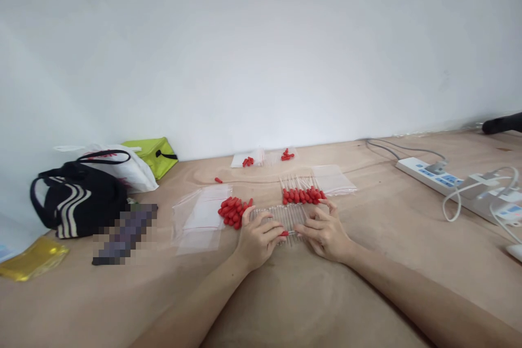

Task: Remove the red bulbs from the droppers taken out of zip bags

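My left hand (261,236) pinches a red rubber bulb (284,233) between its fingertips. Facing it, my right hand (324,231) grips the end of a thin clear dropper tube (292,232), which lines up with the bulb; whether they are joined is too small to tell. Under both hands lies a row of bare clear tubes (287,216) side by side. Just beyond it, droppers with red bulbs (304,195) lie in a row, bulbs toward me. A pile of loose red bulbs (233,211) sits beside my left hand.
Clear zip bags (206,209) lie left of the pile, another bag (332,179) at right. Small groups of red bulbs (248,162) rest on bags near the wall. A black bag (84,201) stands left; a power strip (428,174) with cables lies right.
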